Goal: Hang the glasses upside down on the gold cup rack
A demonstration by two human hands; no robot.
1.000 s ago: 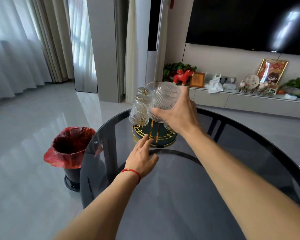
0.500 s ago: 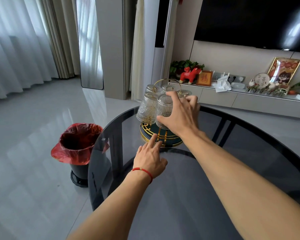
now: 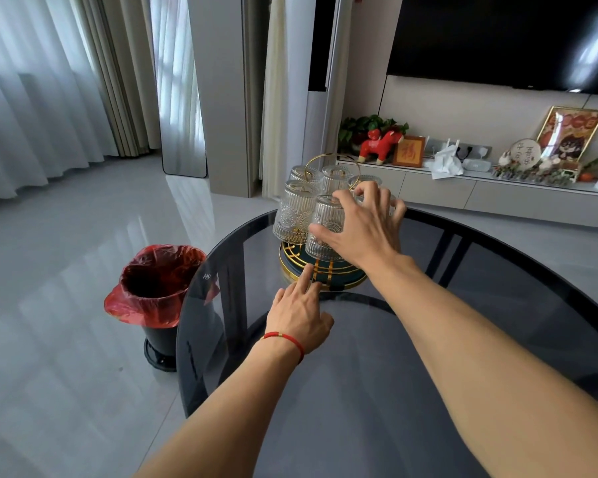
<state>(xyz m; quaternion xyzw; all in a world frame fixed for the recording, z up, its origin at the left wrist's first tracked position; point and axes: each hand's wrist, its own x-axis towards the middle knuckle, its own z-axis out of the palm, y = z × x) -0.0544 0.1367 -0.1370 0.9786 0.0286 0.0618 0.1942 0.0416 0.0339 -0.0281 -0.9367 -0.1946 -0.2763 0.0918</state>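
The gold cup rack [image 3: 288, 269], with a dark green round base and a gold ring handle on top, stands at the far side of the glass table [image 3: 428, 391]. Several ribbed clear glasses hang upside down on it. My right hand [image 3: 363, 229] is spread over the front glass [image 3: 327, 217]; the thumb touches its lower left side and the fingers are splayed to its right. Another glass [image 3: 292, 212] hangs at the left. My left hand [image 3: 299, 312], with a red string on the wrist, lies flat on the table, its fingertips at the rack's base rim.
A black bin with a red bag [image 3: 156, 288] stands on the floor left of the table. Behind the rack runs a low TV cabinet [image 3: 497, 198] with ornaments, under a wall TV. Curtains and a floor mirror [image 3: 183, 98] are at the left.
My right hand brought a glass down from above the rack onto it, and its fingers have spread apart. My left hand stayed at the rack's base.
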